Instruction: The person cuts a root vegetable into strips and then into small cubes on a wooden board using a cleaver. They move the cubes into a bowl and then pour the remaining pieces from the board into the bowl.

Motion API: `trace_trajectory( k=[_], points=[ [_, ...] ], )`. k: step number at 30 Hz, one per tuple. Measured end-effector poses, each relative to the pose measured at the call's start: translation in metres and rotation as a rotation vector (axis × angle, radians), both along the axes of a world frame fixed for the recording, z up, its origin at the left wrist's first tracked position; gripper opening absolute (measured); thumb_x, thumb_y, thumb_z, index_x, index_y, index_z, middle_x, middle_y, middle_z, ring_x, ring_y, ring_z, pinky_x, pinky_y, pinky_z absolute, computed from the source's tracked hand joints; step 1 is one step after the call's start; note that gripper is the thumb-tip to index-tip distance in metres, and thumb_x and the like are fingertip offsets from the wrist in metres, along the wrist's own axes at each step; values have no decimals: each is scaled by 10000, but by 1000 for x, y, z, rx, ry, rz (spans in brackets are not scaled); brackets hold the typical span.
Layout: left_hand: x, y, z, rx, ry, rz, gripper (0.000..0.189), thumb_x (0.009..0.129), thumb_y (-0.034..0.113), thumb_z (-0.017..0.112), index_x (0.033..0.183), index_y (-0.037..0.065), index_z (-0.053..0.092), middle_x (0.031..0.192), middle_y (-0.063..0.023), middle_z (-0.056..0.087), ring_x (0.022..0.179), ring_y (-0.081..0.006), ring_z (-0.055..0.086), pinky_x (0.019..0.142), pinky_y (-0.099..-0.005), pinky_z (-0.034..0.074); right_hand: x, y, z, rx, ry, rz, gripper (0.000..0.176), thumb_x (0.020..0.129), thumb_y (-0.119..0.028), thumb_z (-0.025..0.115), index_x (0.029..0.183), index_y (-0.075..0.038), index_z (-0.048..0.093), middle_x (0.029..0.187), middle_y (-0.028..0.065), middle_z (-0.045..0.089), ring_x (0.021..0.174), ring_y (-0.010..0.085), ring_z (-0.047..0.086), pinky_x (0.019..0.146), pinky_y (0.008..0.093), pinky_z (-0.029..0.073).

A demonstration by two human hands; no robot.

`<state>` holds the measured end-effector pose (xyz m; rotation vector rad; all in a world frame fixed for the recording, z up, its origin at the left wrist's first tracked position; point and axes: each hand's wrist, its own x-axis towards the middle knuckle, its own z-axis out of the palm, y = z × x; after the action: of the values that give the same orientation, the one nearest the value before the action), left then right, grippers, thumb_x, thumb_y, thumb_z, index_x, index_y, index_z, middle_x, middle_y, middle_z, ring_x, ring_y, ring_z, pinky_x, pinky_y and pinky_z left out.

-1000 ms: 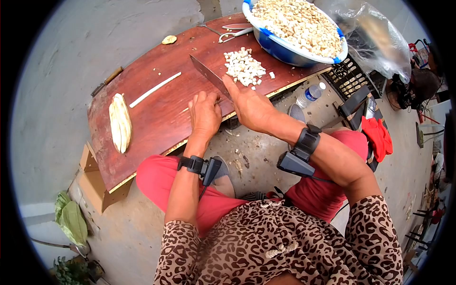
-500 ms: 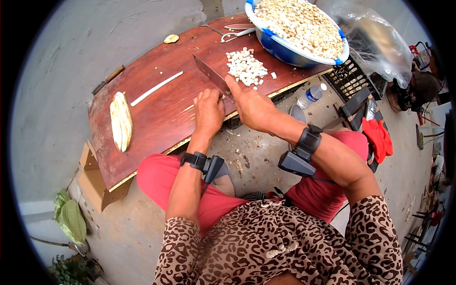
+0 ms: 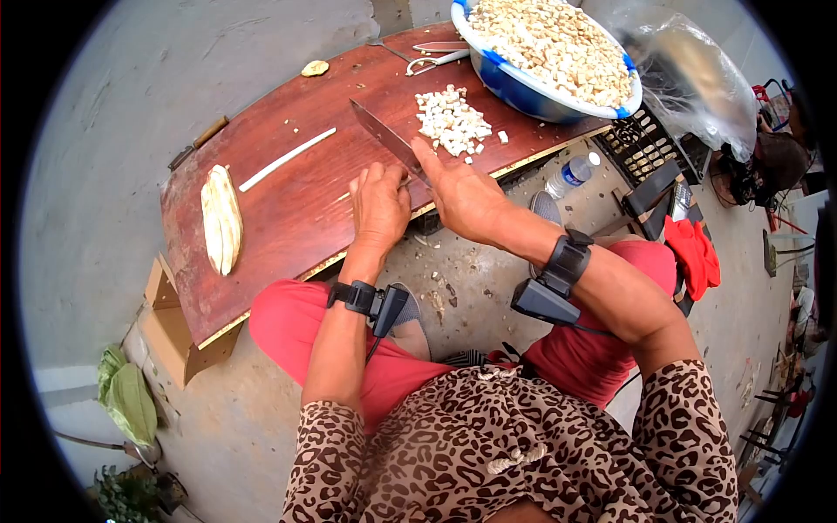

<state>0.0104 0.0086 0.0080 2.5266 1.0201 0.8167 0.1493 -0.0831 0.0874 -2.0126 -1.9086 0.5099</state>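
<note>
My right hand [image 3: 465,196] is closed round the handle of a knife [image 3: 384,135], whose wide blade points up and left over the red-brown board. Close beside the blade, my left hand [image 3: 381,205] has its fingers curled down on the board's near edge; what they hold, if anything, is hidden. White diced pieces [image 3: 452,122] lie in a pile just beyond the knife. A thin white strip [image 3: 288,159] lies left of the blade. Farther left are pale peeled lengths [image 3: 221,221] lying together.
A blue and white basin [image 3: 519,87] heaped with diced pieces stands at the board's [image 3: 279,213] far right. A peeler [image 3: 436,62] lies beside it. Another blade with a wooden handle [image 3: 210,132] rests at the left edge. A water bottle [image 3: 571,174] stands below the board.
The knife tip has shifted slightly left and up. My left hand has moved a little to the left. The rest looks the same.
</note>
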Motion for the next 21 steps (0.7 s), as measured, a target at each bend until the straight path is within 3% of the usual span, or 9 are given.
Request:
trace_trajectory(
  k=[1, 7, 10, 16, 19, 21],
  points=[
    [0, 0, 0, 0, -12, 2, 136, 755, 32, 629, 887, 47, 657, 923, -134, 587, 951, -324, 541, 856, -433, 389, -2, 0, 6, -47, 7, 6, 752, 791, -3, 526, 1471, 43, 208, 881, 284, 666, 844, 431, 665, 699, 506, 526],
    [-1, 2, 0, -11, -19, -18, 138, 761, 25, 630, 896, 47, 653, 909, -126, 596, 944, -322, 550, 853, -434, 394, -5, 2, -7, -90, -7, 1, 758, 790, 5, 516, 1479, 34, 201, 867, 287, 664, 829, 435, 664, 693, 508, 524],
    [0, 3, -1, -9, -26, -15, 119, 759, 23, 632, 877, 28, 646, 903, -140, 605, 931, -342, 561, 838, -440, 408, 0, 3, -12, -17, 18, -24, 671, 880, -76, 530, 1479, -21, 232, 806, 275, 652, 732, 452, 644, 638, 536, 501],
    [6, 5, -7, -12, -123, -42, 81, 759, 22, 641, 840, 18, 642, 883, -146, 604, 913, -348, 569, 824, -439, 420, 1, 2, -11, 72, 65, -26, 658, 895, -79, 513, 1482, -18, 223, 811, 288, 646, 749, 460, 641, 662, 540, 499],
    [6, 5, -8, 0, -135, -59, 82, 758, 20, 643, 840, 22, 646, 878, -142, 602, 909, -339, 574, 827, -434, 418, -3, 1, -8, -28, 11, -27, 654, 899, -79, 506, 1484, -18, 221, 807, 286, 648, 763, 457, 642, 672, 541, 496],
    [3, 5, -7, 9, -126, -70, 90, 756, 20, 642, 846, 26, 651, 878, -138, 603, 912, -332, 576, 833, -432, 416, -4, 3, -5, -86, 3, -27, 727, 826, -14, 513, 1484, 12, 205, 861, 294, 659, 831, 448, 655, 708, 520, 516]
  ],
)
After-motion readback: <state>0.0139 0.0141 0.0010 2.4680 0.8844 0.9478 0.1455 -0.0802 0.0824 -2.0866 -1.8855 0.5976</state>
